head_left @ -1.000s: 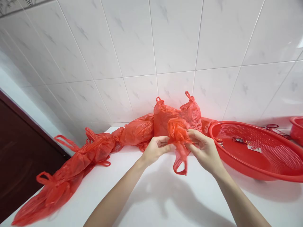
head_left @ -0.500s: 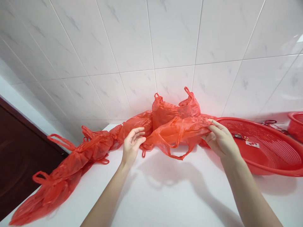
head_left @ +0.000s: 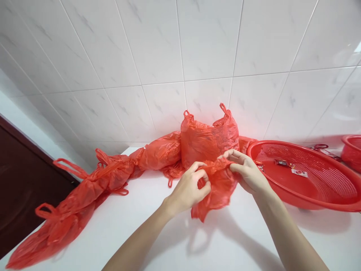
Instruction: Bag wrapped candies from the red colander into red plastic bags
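Plainly, the biggest thing in view is the marbled tile wall (head_left: 208, 41), filling twelve o'clock. Below it the white surface (head_left: 118, 241) reaches down to six o'clock, and a dark reddish-brown door (head_left: 25, 195) shows beyond its edge at nine. Seen from the held bag, a row of bunched red plastic bags (head_left: 96, 188) lies along the surface at nine o'clock, loops sticking out here and there. At three o'clock sits a wide red perforated basket (head_left: 337, 180), with a smaller red container (head_left: 351, 152) cut off by the frame between two and three. An upright red carrier bag (head_left: 203, 143) stands near the wall at twelve o'clock, its two handles pointing up. The crumpled red bag (head_left: 220, 190) is lifted between both hands, above the surface. The left hand (head_left: 184, 188), at its nine o'clock, has fingers curled and grasping the plastic; the right hand (head_left: 249, 173), at two, has fingers pinching the upper edge. Inside the basket lie a white packet (head_left: 299, 172) and, at ten o'clock from it, a dark packet (head_left: 281, 162).
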`<state>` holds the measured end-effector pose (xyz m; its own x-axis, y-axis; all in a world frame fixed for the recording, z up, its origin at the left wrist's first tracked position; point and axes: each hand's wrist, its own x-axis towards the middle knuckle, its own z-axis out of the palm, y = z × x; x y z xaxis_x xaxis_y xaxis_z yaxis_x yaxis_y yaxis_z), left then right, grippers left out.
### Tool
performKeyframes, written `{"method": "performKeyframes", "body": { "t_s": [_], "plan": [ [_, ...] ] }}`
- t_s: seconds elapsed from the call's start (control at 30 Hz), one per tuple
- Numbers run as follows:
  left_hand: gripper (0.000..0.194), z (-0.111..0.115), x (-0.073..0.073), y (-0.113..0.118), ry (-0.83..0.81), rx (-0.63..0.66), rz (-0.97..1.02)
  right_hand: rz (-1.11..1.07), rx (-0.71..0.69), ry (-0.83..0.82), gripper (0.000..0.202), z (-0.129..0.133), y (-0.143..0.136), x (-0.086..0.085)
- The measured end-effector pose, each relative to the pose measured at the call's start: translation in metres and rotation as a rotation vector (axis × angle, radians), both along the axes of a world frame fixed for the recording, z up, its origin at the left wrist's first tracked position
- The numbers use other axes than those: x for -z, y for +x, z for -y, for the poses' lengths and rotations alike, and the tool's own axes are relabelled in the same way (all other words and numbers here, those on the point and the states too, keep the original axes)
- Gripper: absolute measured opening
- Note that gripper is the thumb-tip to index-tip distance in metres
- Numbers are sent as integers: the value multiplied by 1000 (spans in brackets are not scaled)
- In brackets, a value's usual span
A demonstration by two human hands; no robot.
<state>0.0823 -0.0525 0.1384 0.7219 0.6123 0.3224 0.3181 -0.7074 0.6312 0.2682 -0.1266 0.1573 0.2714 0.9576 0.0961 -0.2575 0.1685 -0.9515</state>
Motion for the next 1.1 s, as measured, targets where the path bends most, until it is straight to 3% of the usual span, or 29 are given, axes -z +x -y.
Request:
{"method": "performKeyframes", "body": {
  "t_s": [0.07, 0.2, 0.3, 0.37, 0.5, 0.57, 0.63, 0.73, 0.8, 1.0, 1.1],
  "plan": [
    [17, -5, 0, -2, -17, 21, -55, 28, -11, -28, 28, 3, 1, -3],
    [50, -15, -4, -10, -26, -24, -90, 227, -34, -33, 26, 13, 6, -12],
    [54, -21, -9, -18, -49, -105, -88, 528, -129, 11, 38, 17, 16, -13],
    [56, -23, -11, -23, -87, -118, -97, 810, -174, -57, 39, 17, 23, -8],
    [69, -20, -2, -28, -196, -7, -107, 1334, -13, -315, 58, 15, 20, 1],
    [71, -18, 7, -27, -249, 11, -127, 1471, 63, -240, 61, 17, 9, 0],
    [68, -17, 18, -25, -298, -6, -174, 1511, 32, -70, 51, 20, -7, -3],
    [65, -19, 28, -25, -337, -8, -220, 1545, -213, 0, 37, 19, -30, -1],
    [69, -22, 30, -28, -325, -37, -206, 1622, -344, -92, 33, 14, -39, 8],
    [63, -45, 13, -54, -359, -10, -177, 1746, -489, -541, 17, 4, -30, 43],
    [58, -56, 7, -66, -277, -119, -239, 1724, -499, -551, 16, 8, -23, 45]
  ]
}}
